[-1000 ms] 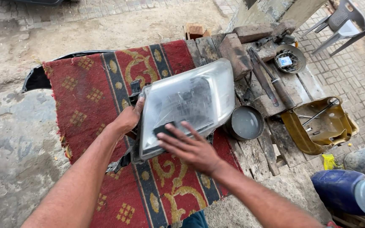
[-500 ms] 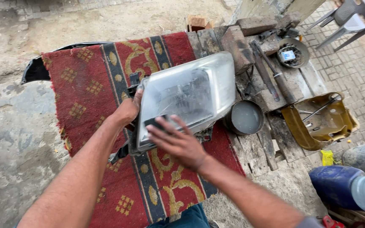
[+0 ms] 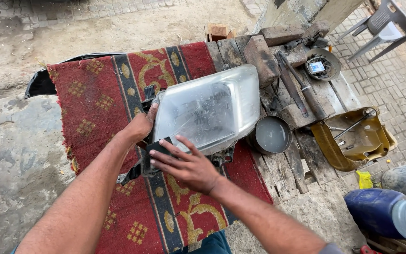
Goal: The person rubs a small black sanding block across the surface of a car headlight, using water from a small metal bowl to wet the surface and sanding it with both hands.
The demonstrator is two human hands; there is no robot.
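Red patterned rug (image 3: 95,103) covers the counter's left part. Left hand (image 3: 139,127) curls around the left edge of the headlight (image 3: 207,110), steadying it. Right hand (image 3: 186,164), fingers spread flat, presses a small dark pad (image 3: 158,148) on the lens's lower-left corner. Headlight lies lens-up on the rug, between both hands. Judged: bulky, rigid, smooth plastic, scratch-prone; best gripped by housing edges. Right of it: round metal bowl (image 3: 271,135).

left hand (image 3: 140,127): fingers curled, thumb up | right hand (image 3: 189,165): flat, fingers spread, palm down
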